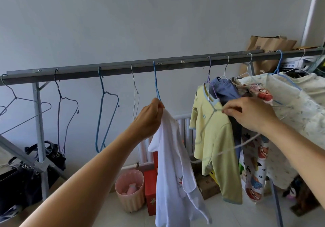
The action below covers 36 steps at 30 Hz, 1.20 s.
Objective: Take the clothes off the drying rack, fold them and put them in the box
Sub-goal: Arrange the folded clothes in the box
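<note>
Nearest, at centre frame: left hand (152, 116) pinching the top of a white baby garment (173, 170) just under a blue wire hanger (156, 82), the cloth hanging free below the fingers. Right of centre: right hand (249, 114) pinching the neckline of a pale yellow top (212, 138), on its hanger beside blue shorts (226, 91). Further right: cartoon-print trousers (255, 170) and a cream printed shirt (299, 107), both hung.

Further back, across the middle of the frame: grey drying rack rail (123, 68). Left half carrying only bare wire hangers (107, 109); likely several garments removed already. No box identifiable; cannot tell whether anything is folded.

Roughly mid-task by this evidence: white piece coming away, yellow next, at least four garments left, folding and boxing ahead.

Low on the floor: pink bin (130, 189).
</note>
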Motion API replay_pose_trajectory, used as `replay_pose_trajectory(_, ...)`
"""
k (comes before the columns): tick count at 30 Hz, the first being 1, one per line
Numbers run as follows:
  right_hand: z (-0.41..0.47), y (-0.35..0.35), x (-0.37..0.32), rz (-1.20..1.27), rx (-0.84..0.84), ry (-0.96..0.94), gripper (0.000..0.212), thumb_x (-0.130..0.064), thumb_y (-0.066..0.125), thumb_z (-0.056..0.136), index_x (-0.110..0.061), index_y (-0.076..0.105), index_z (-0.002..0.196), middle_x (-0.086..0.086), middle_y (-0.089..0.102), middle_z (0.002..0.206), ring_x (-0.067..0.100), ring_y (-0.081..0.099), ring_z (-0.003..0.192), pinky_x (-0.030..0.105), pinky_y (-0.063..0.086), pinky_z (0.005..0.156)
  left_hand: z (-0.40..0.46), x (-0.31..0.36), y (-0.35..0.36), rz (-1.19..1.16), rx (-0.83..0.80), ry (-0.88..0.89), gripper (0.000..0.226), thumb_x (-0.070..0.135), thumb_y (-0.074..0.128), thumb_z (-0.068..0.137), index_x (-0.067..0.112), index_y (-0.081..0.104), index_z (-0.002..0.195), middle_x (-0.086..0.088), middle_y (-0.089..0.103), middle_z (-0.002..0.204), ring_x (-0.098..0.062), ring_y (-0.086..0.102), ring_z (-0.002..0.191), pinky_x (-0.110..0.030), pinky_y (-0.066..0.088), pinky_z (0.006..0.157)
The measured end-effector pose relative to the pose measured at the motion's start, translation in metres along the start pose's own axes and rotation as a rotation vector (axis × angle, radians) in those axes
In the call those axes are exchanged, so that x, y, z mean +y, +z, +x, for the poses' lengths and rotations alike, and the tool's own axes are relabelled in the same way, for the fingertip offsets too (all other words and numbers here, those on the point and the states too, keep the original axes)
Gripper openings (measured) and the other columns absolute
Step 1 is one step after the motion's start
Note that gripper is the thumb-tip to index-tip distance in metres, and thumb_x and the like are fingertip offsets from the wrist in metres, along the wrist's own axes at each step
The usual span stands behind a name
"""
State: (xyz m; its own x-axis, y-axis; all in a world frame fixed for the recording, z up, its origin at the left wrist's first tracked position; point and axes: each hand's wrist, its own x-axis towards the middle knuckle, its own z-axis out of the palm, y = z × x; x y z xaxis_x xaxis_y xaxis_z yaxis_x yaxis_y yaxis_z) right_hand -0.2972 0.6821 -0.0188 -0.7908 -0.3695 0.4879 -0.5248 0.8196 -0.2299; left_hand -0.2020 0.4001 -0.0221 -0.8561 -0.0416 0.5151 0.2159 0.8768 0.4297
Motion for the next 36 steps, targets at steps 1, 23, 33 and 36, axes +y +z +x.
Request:
replay_pose_trajectory(1,0.002,-0.003,-0.002,-0.155,-0.078,0.054,0.014,-0.041,0.055,0.095,-0.041,0.069,0.091,-0.012,0.066,0.093,0.020,0.062,0.091,0.032,0.041,0.069,-0.001,0.000,0.000,-0.025,0.017,0.005,0.017,0.008,0.028,0.103,0.005,0.044,0.100,-0.008,0.054,0.088,-0.015,0.047,0.072,-0.020,0.035,0.060)
replay_pose_trajectory(23,0.170,0.038,-0.130,0.037,-0.037,0.186,0.017,0.000,0.045,0.095,0.002,0.058,0.085,0.012,0.064,0.056,0.024,0.069,0.057,0.037,0.060,0.068,0.024,-0.045,-0.045,0.608,-0.129,0.118,0.020,0.016,0.049,0.102,0.014,0.064,0.116,-0.005,0.069,0.108,-0.019,0.067,0.094,-0.026,0.053,0.083)
replay_pose_trajectory(33,0.130,0.058,-0.145,-0.075,0.094,-0.049,0.033,-0.020,0.045,0.099,-0.004,0.048,0.127,0.019,0.054,0.124,0.035,0.052,0.113,0.040,0.045,0.087,0.017,-0.028,-0.060,0.023,0.105,-0.194,0.021,0.014,0.032,0.105,0.010,0.052,0.108,0.001,0.054,0.096,-0.008,0.049,0.078,-0.014,0.036,0.062)
replay_pose_trajectory(36,0.080,0.063,-0.165,0.499,0.179,-0.310,0.038,-0.042,0.041,0.100,-0.010,0.061,0.107,0.009,0.063,0.107,0.023,0.058,0.099,0.035,0.047,0.079,0.010,-0.029,-0.061,-0.090,0.152,-0.188,0.020,0.013,0.036,0.104,0.013,0.055,0.102,0.008,0.054,0.087,-0.009,0.052,0.078,-0.019,0.041,0.065)
